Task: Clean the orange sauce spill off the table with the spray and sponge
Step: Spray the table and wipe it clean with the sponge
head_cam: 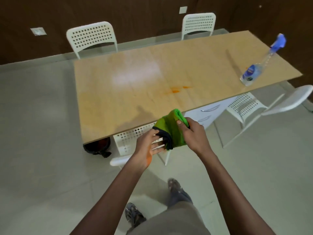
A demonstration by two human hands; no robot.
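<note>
A folded green cloth with a dark edge [169, 128] is held in the air just off the table's near edge. My right hand [193, 135] grips its upper right part, thumb on top. My left hand [149, 146] has straight fingers touching the cloth's dark lower edge from the left. An orange sauce smear [177, 89] lies on the light wooden table [118, 92], beyond the cloth. A clear spray bottle with a blue trigger head [261, 62] stands at the table's far right corner, with a small orange spot beside it.
White perforated chairs stand around the table: two at the far side [92, 37] [199, 23], one at the right [271, 107], one tucked under the near edge [130, 141]. White drawers [208, 112] and a dark bin [97, 146] sit under the table. My feet stand on pale floor tiles.
</note>
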